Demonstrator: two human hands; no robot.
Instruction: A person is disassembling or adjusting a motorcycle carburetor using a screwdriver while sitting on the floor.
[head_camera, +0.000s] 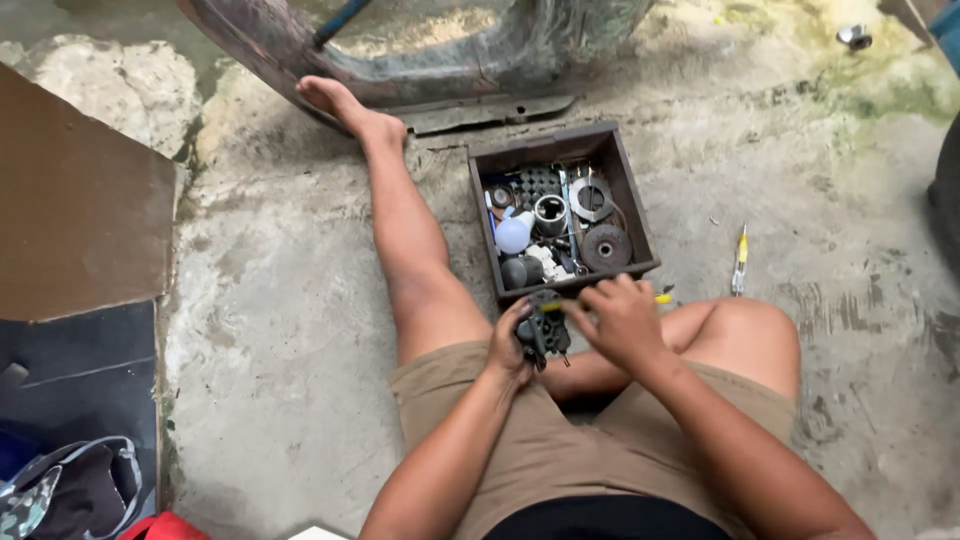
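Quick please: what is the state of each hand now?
Left hand: closed around a small dark metal part.
Right hand: fingers closed on a yellow-handled tool at the part.

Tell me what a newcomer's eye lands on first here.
First, the two hands at centre: the left hand grips a small dark mechanical part while the right hand works on it with a yellow-handled tool. Just beyond them on the concrete floor sits an open dark box crammed with discs, rings and a pale bulb.
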